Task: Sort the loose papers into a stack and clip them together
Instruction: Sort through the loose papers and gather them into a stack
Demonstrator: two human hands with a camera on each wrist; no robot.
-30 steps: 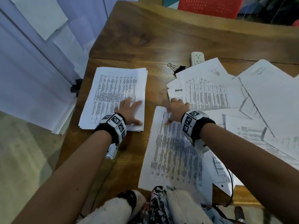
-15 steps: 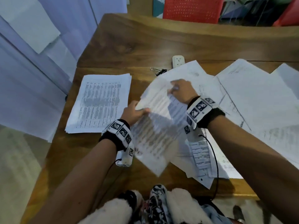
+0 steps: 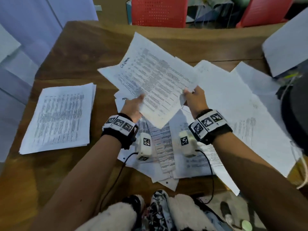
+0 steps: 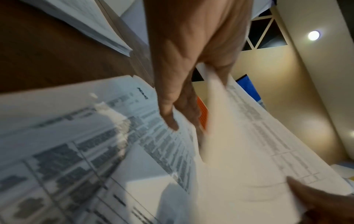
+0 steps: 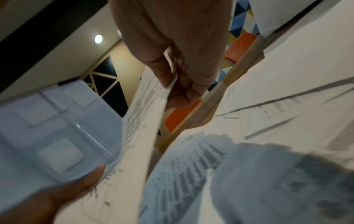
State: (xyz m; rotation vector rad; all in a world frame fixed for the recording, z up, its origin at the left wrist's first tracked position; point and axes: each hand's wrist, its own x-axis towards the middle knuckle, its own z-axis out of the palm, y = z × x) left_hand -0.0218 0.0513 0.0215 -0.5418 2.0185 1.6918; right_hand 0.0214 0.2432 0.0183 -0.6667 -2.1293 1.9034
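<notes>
Both hands pinched one printed sheet (image 3: pixel 155 84), left hand (image 3: pixel 133 105) and right hand (image 3: pixel 195 100) at opposite edges; half a second earlier it lay lower (barely lifted). The wrist views showed thumbs clamping paper, and the sorted stack (image 3: pixel 58 117) sat left of the grip, the next stop I'd judge.

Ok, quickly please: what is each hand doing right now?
Left hand: holds the lifted printed sheet by its near left edge.
Right hand: pinches the same sheet's right corner.
</notes>
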